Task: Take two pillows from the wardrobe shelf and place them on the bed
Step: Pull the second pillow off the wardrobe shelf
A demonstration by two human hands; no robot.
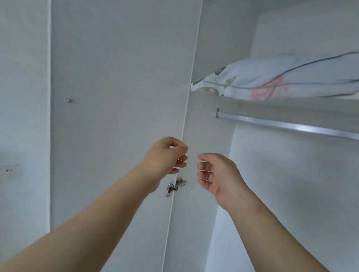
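A pale blue pillow (pixel 289 78) with a pink flower print and dark piping lies on the upper wardrobe shelf (pixel 308 105), at the upper right. Whether a second pillow lies under or behind it I cannot tell. My left hand (pixel 165 158) is raised in front of the edge of the open wardrobe door, fingers loosely curled, holding nothing. My right hand (pixel 216 174) is beside it, palm turned left, fingers bent and apart, empty. Both hands are well below the shelf and left of the pillow. The bed is out of view.
The white wardrobe door (pixel 117 86) stands open at the left, with a metal hinge (pixel 174 187) just below my hands. A metal hanging rail (pixel 295 126) runs under the shelf. The compartment below holds nothing visible. A wall with sockets (pixel 8 171) is at far left.
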